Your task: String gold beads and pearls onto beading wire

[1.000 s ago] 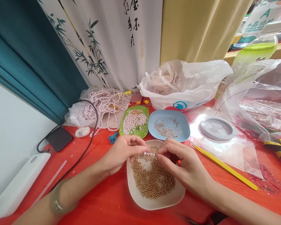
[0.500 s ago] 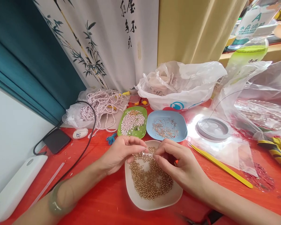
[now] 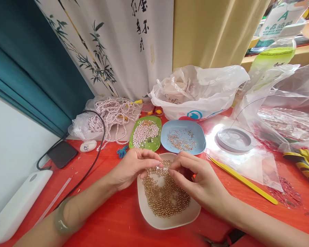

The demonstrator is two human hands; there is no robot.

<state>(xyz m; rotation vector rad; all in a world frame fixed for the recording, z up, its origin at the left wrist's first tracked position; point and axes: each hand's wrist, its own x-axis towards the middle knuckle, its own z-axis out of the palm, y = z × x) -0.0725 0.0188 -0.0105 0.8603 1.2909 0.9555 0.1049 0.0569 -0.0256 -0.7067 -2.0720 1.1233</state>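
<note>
Both of my hands meet over the far part of a white dish (image 3: 167, 223) that holds many small gold beads (image 3: 167, 202). Thumb and fingers of my left hand (image 3: 134, 168) are pinched at one end of a short string of small pale, shiny beads (image 3: 163, 168). My right hand (image 3: 195, 171) pinches its other end, its fingertips close to the left ones. Any thread between them is too fine to make out. Just beyond the hands lie a green dish (image 3: 157, 145) of pink pearl beads with some gold ones, and a blue dish (image 3: 165, 132) of small metal pins.
Yellow tweezers (image 3: 247, 180) and a clear spool (image 3: 233, 140) lie to the right, with pliers (image 3: 302, 166) beyond. Pearl strands (image 3: 110, 116), a black cable (image 3: 92, 169) and a white power bank (image 3: 20, 202) are on the left. A plastic bag (image 3: 203, 92) stands behind.
Both hands keep nearly the same pinch over the white dish. The view has shifted very slightly.
</note>
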